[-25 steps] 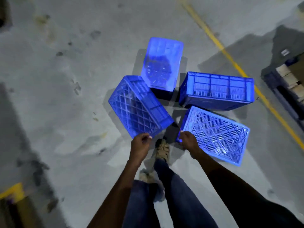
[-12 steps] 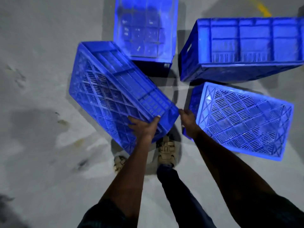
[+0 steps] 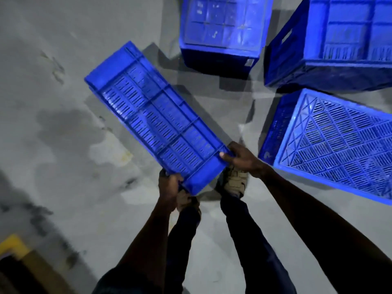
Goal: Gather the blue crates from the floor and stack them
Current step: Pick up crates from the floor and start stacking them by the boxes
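Gripping the near end of one blue crate [image 3: 154,122] — left hand [image 3: 169,187] and right hand [image 3: 241,158] both clamp its corners, crate tilted off the floor [image 3: 63,145]. Best level it before setting onto the upside-down crate [image 3: 339,145] — align rims.

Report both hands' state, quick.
Left hand: grips the near end of the lifted crate.
Right hand: grips the same crate's near corner.
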A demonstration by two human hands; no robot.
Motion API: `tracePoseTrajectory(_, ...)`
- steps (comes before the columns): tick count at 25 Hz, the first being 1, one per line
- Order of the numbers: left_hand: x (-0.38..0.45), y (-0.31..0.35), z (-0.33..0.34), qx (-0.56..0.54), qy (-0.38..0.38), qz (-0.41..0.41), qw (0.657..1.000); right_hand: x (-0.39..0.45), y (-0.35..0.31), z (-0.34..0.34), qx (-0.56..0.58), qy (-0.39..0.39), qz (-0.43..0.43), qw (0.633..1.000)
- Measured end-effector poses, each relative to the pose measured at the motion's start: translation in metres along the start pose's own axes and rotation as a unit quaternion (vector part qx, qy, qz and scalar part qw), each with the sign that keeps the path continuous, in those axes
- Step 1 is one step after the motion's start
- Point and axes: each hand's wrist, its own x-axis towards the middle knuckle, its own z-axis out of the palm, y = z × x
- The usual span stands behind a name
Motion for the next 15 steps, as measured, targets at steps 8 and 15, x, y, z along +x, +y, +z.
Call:
tracePoseTrajectory(8, -0.017, 0.018, -0.027, 0.044, 0.121, 0.088, 0.988, 0.001, -0.069, 0.017, -0.164, 0.076, -0.152, 0.972)
tracePoseTrajectory(15, -0.029, 0.119, 0.011, -0.086, 0.136, 0.084, 0.983, 0.011, -0.116, 0.005, -0.268, 0.033, -0.317, 0.909)
